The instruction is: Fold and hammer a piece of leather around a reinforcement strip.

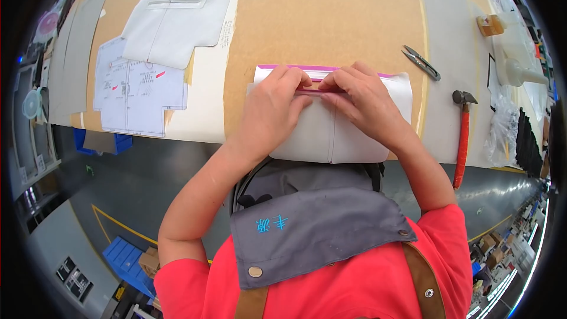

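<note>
A white sheet-material panel [305, 133] lies at the table's front edge, its lower part hanging slightly over. A vertical line runs down it, and a magenta strip [274, 67] edges its far side. Near that side is a narrow slot [315, 85] with dark pink edges. My left hand [281, 97] pinches the slot's near edge between thumb and curled fingers. Just to its right, my right hand [359, 93] grips the same edge, thumb on the near side. The fingers partly hide the slot.
At left, another white panel [186, 22] with a slot overlaps a marked paper pattern [141, 97]. Thread snips [422, 63] and a red-handled hammer [462, 137] lie at right, the handle overhanging the edge. Beyond are an amber jar [491, 25], a translucent bottle [518, 72] and a clear plastic bag [501, 128].
</note>
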The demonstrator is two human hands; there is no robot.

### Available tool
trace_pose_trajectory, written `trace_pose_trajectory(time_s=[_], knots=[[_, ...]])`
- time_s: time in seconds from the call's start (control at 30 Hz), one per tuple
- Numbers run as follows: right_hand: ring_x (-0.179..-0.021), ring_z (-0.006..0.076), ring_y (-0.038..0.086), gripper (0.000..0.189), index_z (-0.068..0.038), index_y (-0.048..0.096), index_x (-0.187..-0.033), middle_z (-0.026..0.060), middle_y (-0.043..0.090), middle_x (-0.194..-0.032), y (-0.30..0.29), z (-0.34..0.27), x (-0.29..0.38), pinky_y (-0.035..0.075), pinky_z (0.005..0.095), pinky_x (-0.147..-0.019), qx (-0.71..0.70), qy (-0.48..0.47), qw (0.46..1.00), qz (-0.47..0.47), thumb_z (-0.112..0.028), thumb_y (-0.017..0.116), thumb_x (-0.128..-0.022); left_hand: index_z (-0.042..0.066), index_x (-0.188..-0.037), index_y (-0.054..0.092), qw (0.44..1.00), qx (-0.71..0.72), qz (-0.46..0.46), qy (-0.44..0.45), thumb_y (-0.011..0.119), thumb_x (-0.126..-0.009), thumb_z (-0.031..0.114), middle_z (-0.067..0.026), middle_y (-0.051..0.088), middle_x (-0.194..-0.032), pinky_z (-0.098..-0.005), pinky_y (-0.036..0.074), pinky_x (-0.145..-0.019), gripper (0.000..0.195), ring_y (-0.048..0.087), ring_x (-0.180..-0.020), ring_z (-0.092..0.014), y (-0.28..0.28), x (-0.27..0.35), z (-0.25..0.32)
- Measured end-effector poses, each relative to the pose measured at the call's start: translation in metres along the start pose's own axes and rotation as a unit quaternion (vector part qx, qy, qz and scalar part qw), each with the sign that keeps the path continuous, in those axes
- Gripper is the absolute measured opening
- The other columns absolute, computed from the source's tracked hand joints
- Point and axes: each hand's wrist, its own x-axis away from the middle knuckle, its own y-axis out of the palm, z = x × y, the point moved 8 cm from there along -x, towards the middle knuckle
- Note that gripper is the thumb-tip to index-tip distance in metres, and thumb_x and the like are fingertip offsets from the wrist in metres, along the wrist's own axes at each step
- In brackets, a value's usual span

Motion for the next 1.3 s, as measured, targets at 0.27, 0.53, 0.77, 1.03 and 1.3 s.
trace_pose_trajectory(time_s=[0.27,0.53,0.77,1.03,1.3], knots=[[-0.090,0.0283,0.059,0.010,-0.005,0.070,-0.092,0.0083,0.069,-0.090,0.008,0.008,0.000,0.046,0.0393,-0.086,-0.058,0.067,0.996,-0.007,-0.015,0.071,-0.091,-0.001,-0.098,0.075,0.997,0.027,-0.058,-0.053,0.077,-0.088,0.011,-0.0120,0.071,-0.088,-0.0332,0.052,-0.066,0.016,0.064,-0.069,-0.020,0.005,-0.007,-0.015],[-0.091,0.0262,0.057,0.014,-0.004,0.072,-0.092,0.0082,0.065,-0.087,0.015,0.016,0.006,0.042,0.0381,-0.086,-0.087,0.134,0.987,0.035,-0.018,0.070,-0.092,-0.001,-0.095,0.077,0.989,0.057,-0.082,-0.109,0.078,-0.088,0.013,-0.0114,0.073,-0.086,-0.0322,0.054,-0.066,0.016,0.067,-0.070,-0.017,0.006,-0.011,-0.020],[-0.095,0.0254,0.059,0.013,-0.010,0.077,-0.102,0.0042,0.070,-0.093,0.006,0.010,0.009,0.040,0.0383,-0.091,-0.023,0.088,0.996,-0.004,-0.019,0.070,-0.094,-0.001,-0.099,0.078,0.990,0.063,-0.084,-0.096,0.075,-0.090,0.009,-0.0121,0.074,-0.091,-0.0323,0.055,-0.070,0.014,0.069,-0.074,-0.019,0.006,-0.007,-0.018],[-0.101,0.0259,0.061,0.018,-0.013,0.076,-0.108,0.0022,0.073,-0.099,-0.012,0.014,0.021,0.038,0.0403,-0.093,0.031,0.084,0.995,-0.033,-0.016,0.073,-0.091,0.000,-0.106,0.078,0.995,0.017,-0.071,-0.064,0.072,-0.093,0.008,-0.0132,0.074,-0.098,-0.0325,0.056,-0.074,0.016,0.071,-0.079,-0.021,0.003,-0.004,-0.007],[-0.102,0.0229,0.058,0.014,-0.013,0.077,-0.104,0.0010,0.071,-0.095,-0.005,0.016,0.022,0.036,0.0383,-0.095,0.000,0.101,0.994,-0.029,-0.018,0.074,-0.092,0.001,-0.107,0.078,0.993,0.044,-0.098,-0.050,0.072,-0.094,0.009,-0.0128,0.072,-0.097,-0.0311,0.056,-0.072,0.016,0.069,-0.076,-0.021,0.016,-0.007,0.002]])
